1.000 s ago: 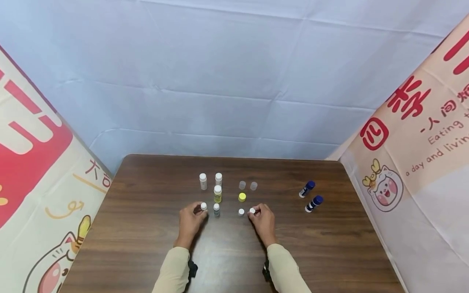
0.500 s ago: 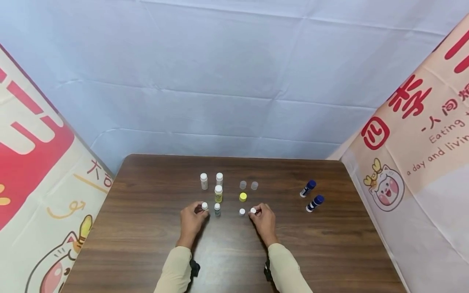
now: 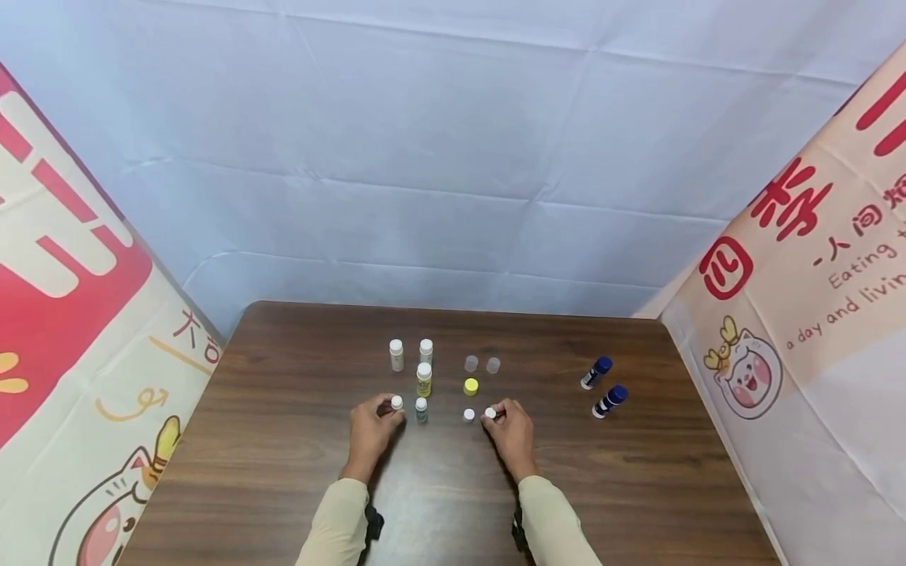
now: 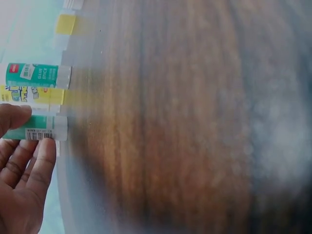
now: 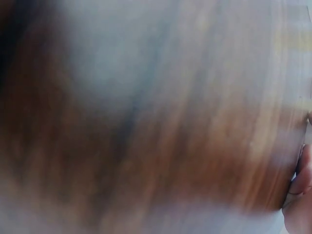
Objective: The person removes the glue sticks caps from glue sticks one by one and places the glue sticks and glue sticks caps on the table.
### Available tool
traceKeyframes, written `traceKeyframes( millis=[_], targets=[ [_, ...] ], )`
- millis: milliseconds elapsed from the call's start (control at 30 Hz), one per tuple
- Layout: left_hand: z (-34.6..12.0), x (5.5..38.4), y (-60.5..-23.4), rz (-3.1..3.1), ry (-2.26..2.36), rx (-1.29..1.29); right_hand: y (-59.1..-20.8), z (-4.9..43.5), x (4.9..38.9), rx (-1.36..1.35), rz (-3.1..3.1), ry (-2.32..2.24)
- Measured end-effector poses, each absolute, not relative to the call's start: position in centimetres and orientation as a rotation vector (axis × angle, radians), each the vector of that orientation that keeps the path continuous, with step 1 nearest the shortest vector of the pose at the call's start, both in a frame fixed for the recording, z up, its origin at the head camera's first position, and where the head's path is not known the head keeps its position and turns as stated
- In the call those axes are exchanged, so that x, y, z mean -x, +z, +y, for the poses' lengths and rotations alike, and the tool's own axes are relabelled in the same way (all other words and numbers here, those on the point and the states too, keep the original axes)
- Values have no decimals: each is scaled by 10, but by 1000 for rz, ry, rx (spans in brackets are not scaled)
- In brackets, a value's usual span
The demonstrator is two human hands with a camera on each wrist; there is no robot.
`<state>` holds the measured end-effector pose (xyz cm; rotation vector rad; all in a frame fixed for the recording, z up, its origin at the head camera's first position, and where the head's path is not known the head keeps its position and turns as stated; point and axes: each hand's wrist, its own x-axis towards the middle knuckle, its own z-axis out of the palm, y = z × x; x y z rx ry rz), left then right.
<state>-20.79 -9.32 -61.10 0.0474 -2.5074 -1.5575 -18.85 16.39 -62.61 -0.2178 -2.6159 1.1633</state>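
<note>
My left hand [image 3: 370, 432] grips an upright glue stick [image 3: 397, 403] between thumb and fingertips; its green barcode label [image 4: 41, 132] shows in the left wrist view. Just right of it stands a second green glue stick [image 3: 421, 412], with a yellow glue stick [image 3: 424, 381] behind. On the other side, my right hand [image 3: 514, 435] pinches a small white cap [image 3: 491, 413] near the tabletop. Another white cap [image 3: 469, 415] sits beside those fingertips, and a yellow cap [image 3: 470, 386] lies behind it. The right wrist view is mostly blurred wood, with fingers [image 5: 302, 180] at its edge.
Two white-topped sticks [image 3: 396, 356] stand farther back on the brown table [image 3: 283, 440]. Two translucent caps [image 3: 493, 365] lie behind the yellow cap. Over to the right are two blue-capped sticks [image 3: 610, 401]. A pale cloth backdrop [image 3: 425, 157] hangs behind the table.
The head view has shifted slightly, so everything sits a little lower in it. Both hands keep the same hold on the glue stick and the white cap.
</note>
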Motion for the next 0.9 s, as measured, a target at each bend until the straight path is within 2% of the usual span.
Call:
traceKeyframes(
  millis=[900],
  targets=[
    [-94,206,-612,-2507,-1524,-24,-626,162,186,169,-2603,1100]
  ],
)
